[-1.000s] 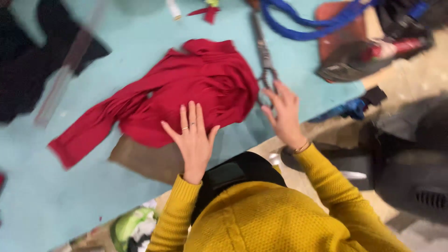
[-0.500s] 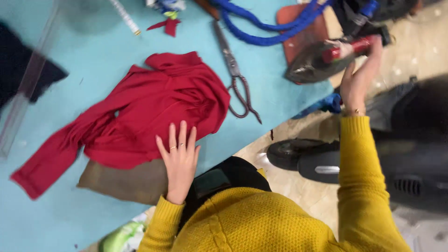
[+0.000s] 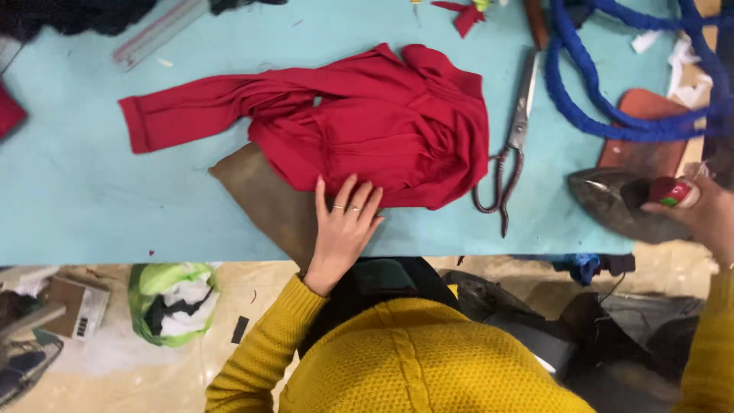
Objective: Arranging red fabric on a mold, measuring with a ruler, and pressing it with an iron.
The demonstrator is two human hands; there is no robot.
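A red garment [image 3: 359, 122] lies crumpled on the light blue table [image 3: 92, 206], one sleeve stretched to the left. My left hand [image 3: 344, 226] rests flat with fingers spread on the garment's near edge and on a brown cloth piece [image 3: 267, 203] under it. My right hand [image 3: 699, 214] grips the red handle of a dark iron [image 3: 612, 203] that sits on the table's right edge. Large scissors [image 3: 514, 138] lie between the garment and the iron.
A thick blue cord [image 3: 604, 99] loops at the back right over a reddish pad [image 3: 642, 153]. A clear ruler [image 3: 157, 30] lies at the back left. A green bag [image 3: 172, 302] with scraps sits on the floor below the table edge.
My right hand has gone from beside the scissors out to the right and closed on the iron's handle. My left hand stays flat on the garment's near edge.
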